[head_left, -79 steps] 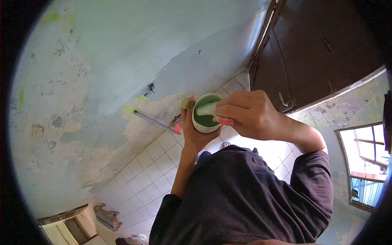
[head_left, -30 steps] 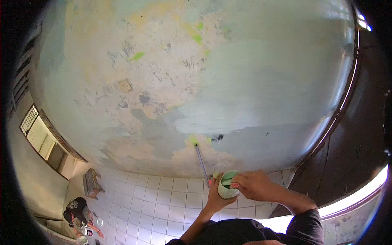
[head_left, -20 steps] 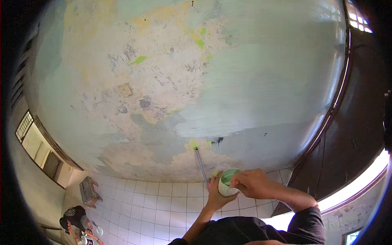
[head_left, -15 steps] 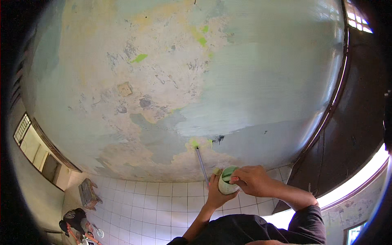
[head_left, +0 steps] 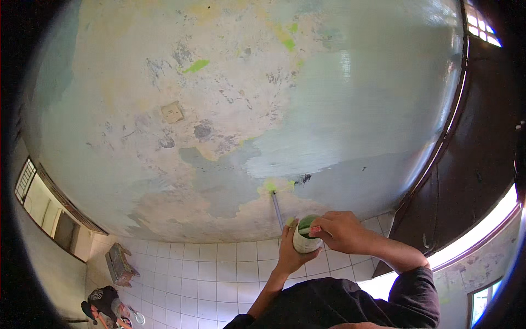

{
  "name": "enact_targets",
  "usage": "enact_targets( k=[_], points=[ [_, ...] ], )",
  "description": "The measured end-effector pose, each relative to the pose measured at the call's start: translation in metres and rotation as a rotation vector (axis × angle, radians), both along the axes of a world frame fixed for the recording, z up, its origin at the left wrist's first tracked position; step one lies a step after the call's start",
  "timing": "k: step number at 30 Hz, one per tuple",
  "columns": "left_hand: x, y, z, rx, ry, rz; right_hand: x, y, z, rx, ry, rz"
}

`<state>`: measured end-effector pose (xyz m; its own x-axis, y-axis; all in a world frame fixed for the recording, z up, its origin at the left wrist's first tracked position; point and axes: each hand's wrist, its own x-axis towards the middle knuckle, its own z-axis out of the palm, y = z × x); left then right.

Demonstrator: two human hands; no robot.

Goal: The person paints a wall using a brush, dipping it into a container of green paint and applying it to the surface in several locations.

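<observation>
My left hand (head_left: 292, 253) is wrapped round a whitish paint cup (head_left: 302, 243) and tilts it so the green inside shows. Just over the cup's mouth, my right hand (head_left: 342, 233) pinches what looks like a paintbrush (head_left: 307, 231); its pale green end reaches into the cup and its lower part is hidden. Beyond both hands stands the wall (head_left: 383, 98), partly coated in pale blue-green, with bare, stained plaster patches and bright green dabs. A thin grey pipe (head_left: 276, 208) sticks out of the wall near my left fingers.
White floor tiles (head_left: 219, 274) lie below the wall. A small wooden bench (head_left: 119, 265) stands at the left, near a crouching person (head_left: 103, 301) with containers. A square switch plate (head_left: 172, 112) is on the wall. To the right is a dark brown door (head_left: 466, 148).
The view has shifted slightly, so the wall sits further right. My hands remain at the cup, with the right hand a little lower over its mouth. The crouching person has bent lower.
</observation>
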<state>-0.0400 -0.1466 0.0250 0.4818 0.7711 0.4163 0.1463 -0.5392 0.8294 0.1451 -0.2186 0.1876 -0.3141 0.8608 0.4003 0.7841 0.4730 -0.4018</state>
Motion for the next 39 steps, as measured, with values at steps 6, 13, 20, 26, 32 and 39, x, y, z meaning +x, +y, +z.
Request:
enact_targets(
  k=[6, 13, 20, 26, 32, 39],
  points=[
    [-0.026, 0.017, 0.003, 0.027, 0.035, -0.046, -0.028, 0.016, 0.004, -0.074, -0.021, -0.014],
    [-0.041, 0.032, 0.004, 0.028, 0.016, -0.052, -0.047, 0.026, -0.001, -0.082, 0.087, -0.09],
    [-0.046, 0.045, 0.003, 0.089, -0.073, -0.105, -0.058, 0.029, -0.003, -0.047, 0.065, -0.151],
    [-0.052, 0.048, 0.005, 0.098, -0.051, -0.074, -0.067, 0.032, -0.004, -0.025, 0.067, -0.149],
    [-0.058, 0.051, 0.012, 0.101, -0.009, -0.102, -0.072, 0.037, -0.003, -0.06, 0.094, -0.141],
    [-0.05, 0.053, 0.002, 0.045, -0.081, -0.014, -0.062, 0.049, -0.004, 0.001, 0.094, -0.11]
  ],
)
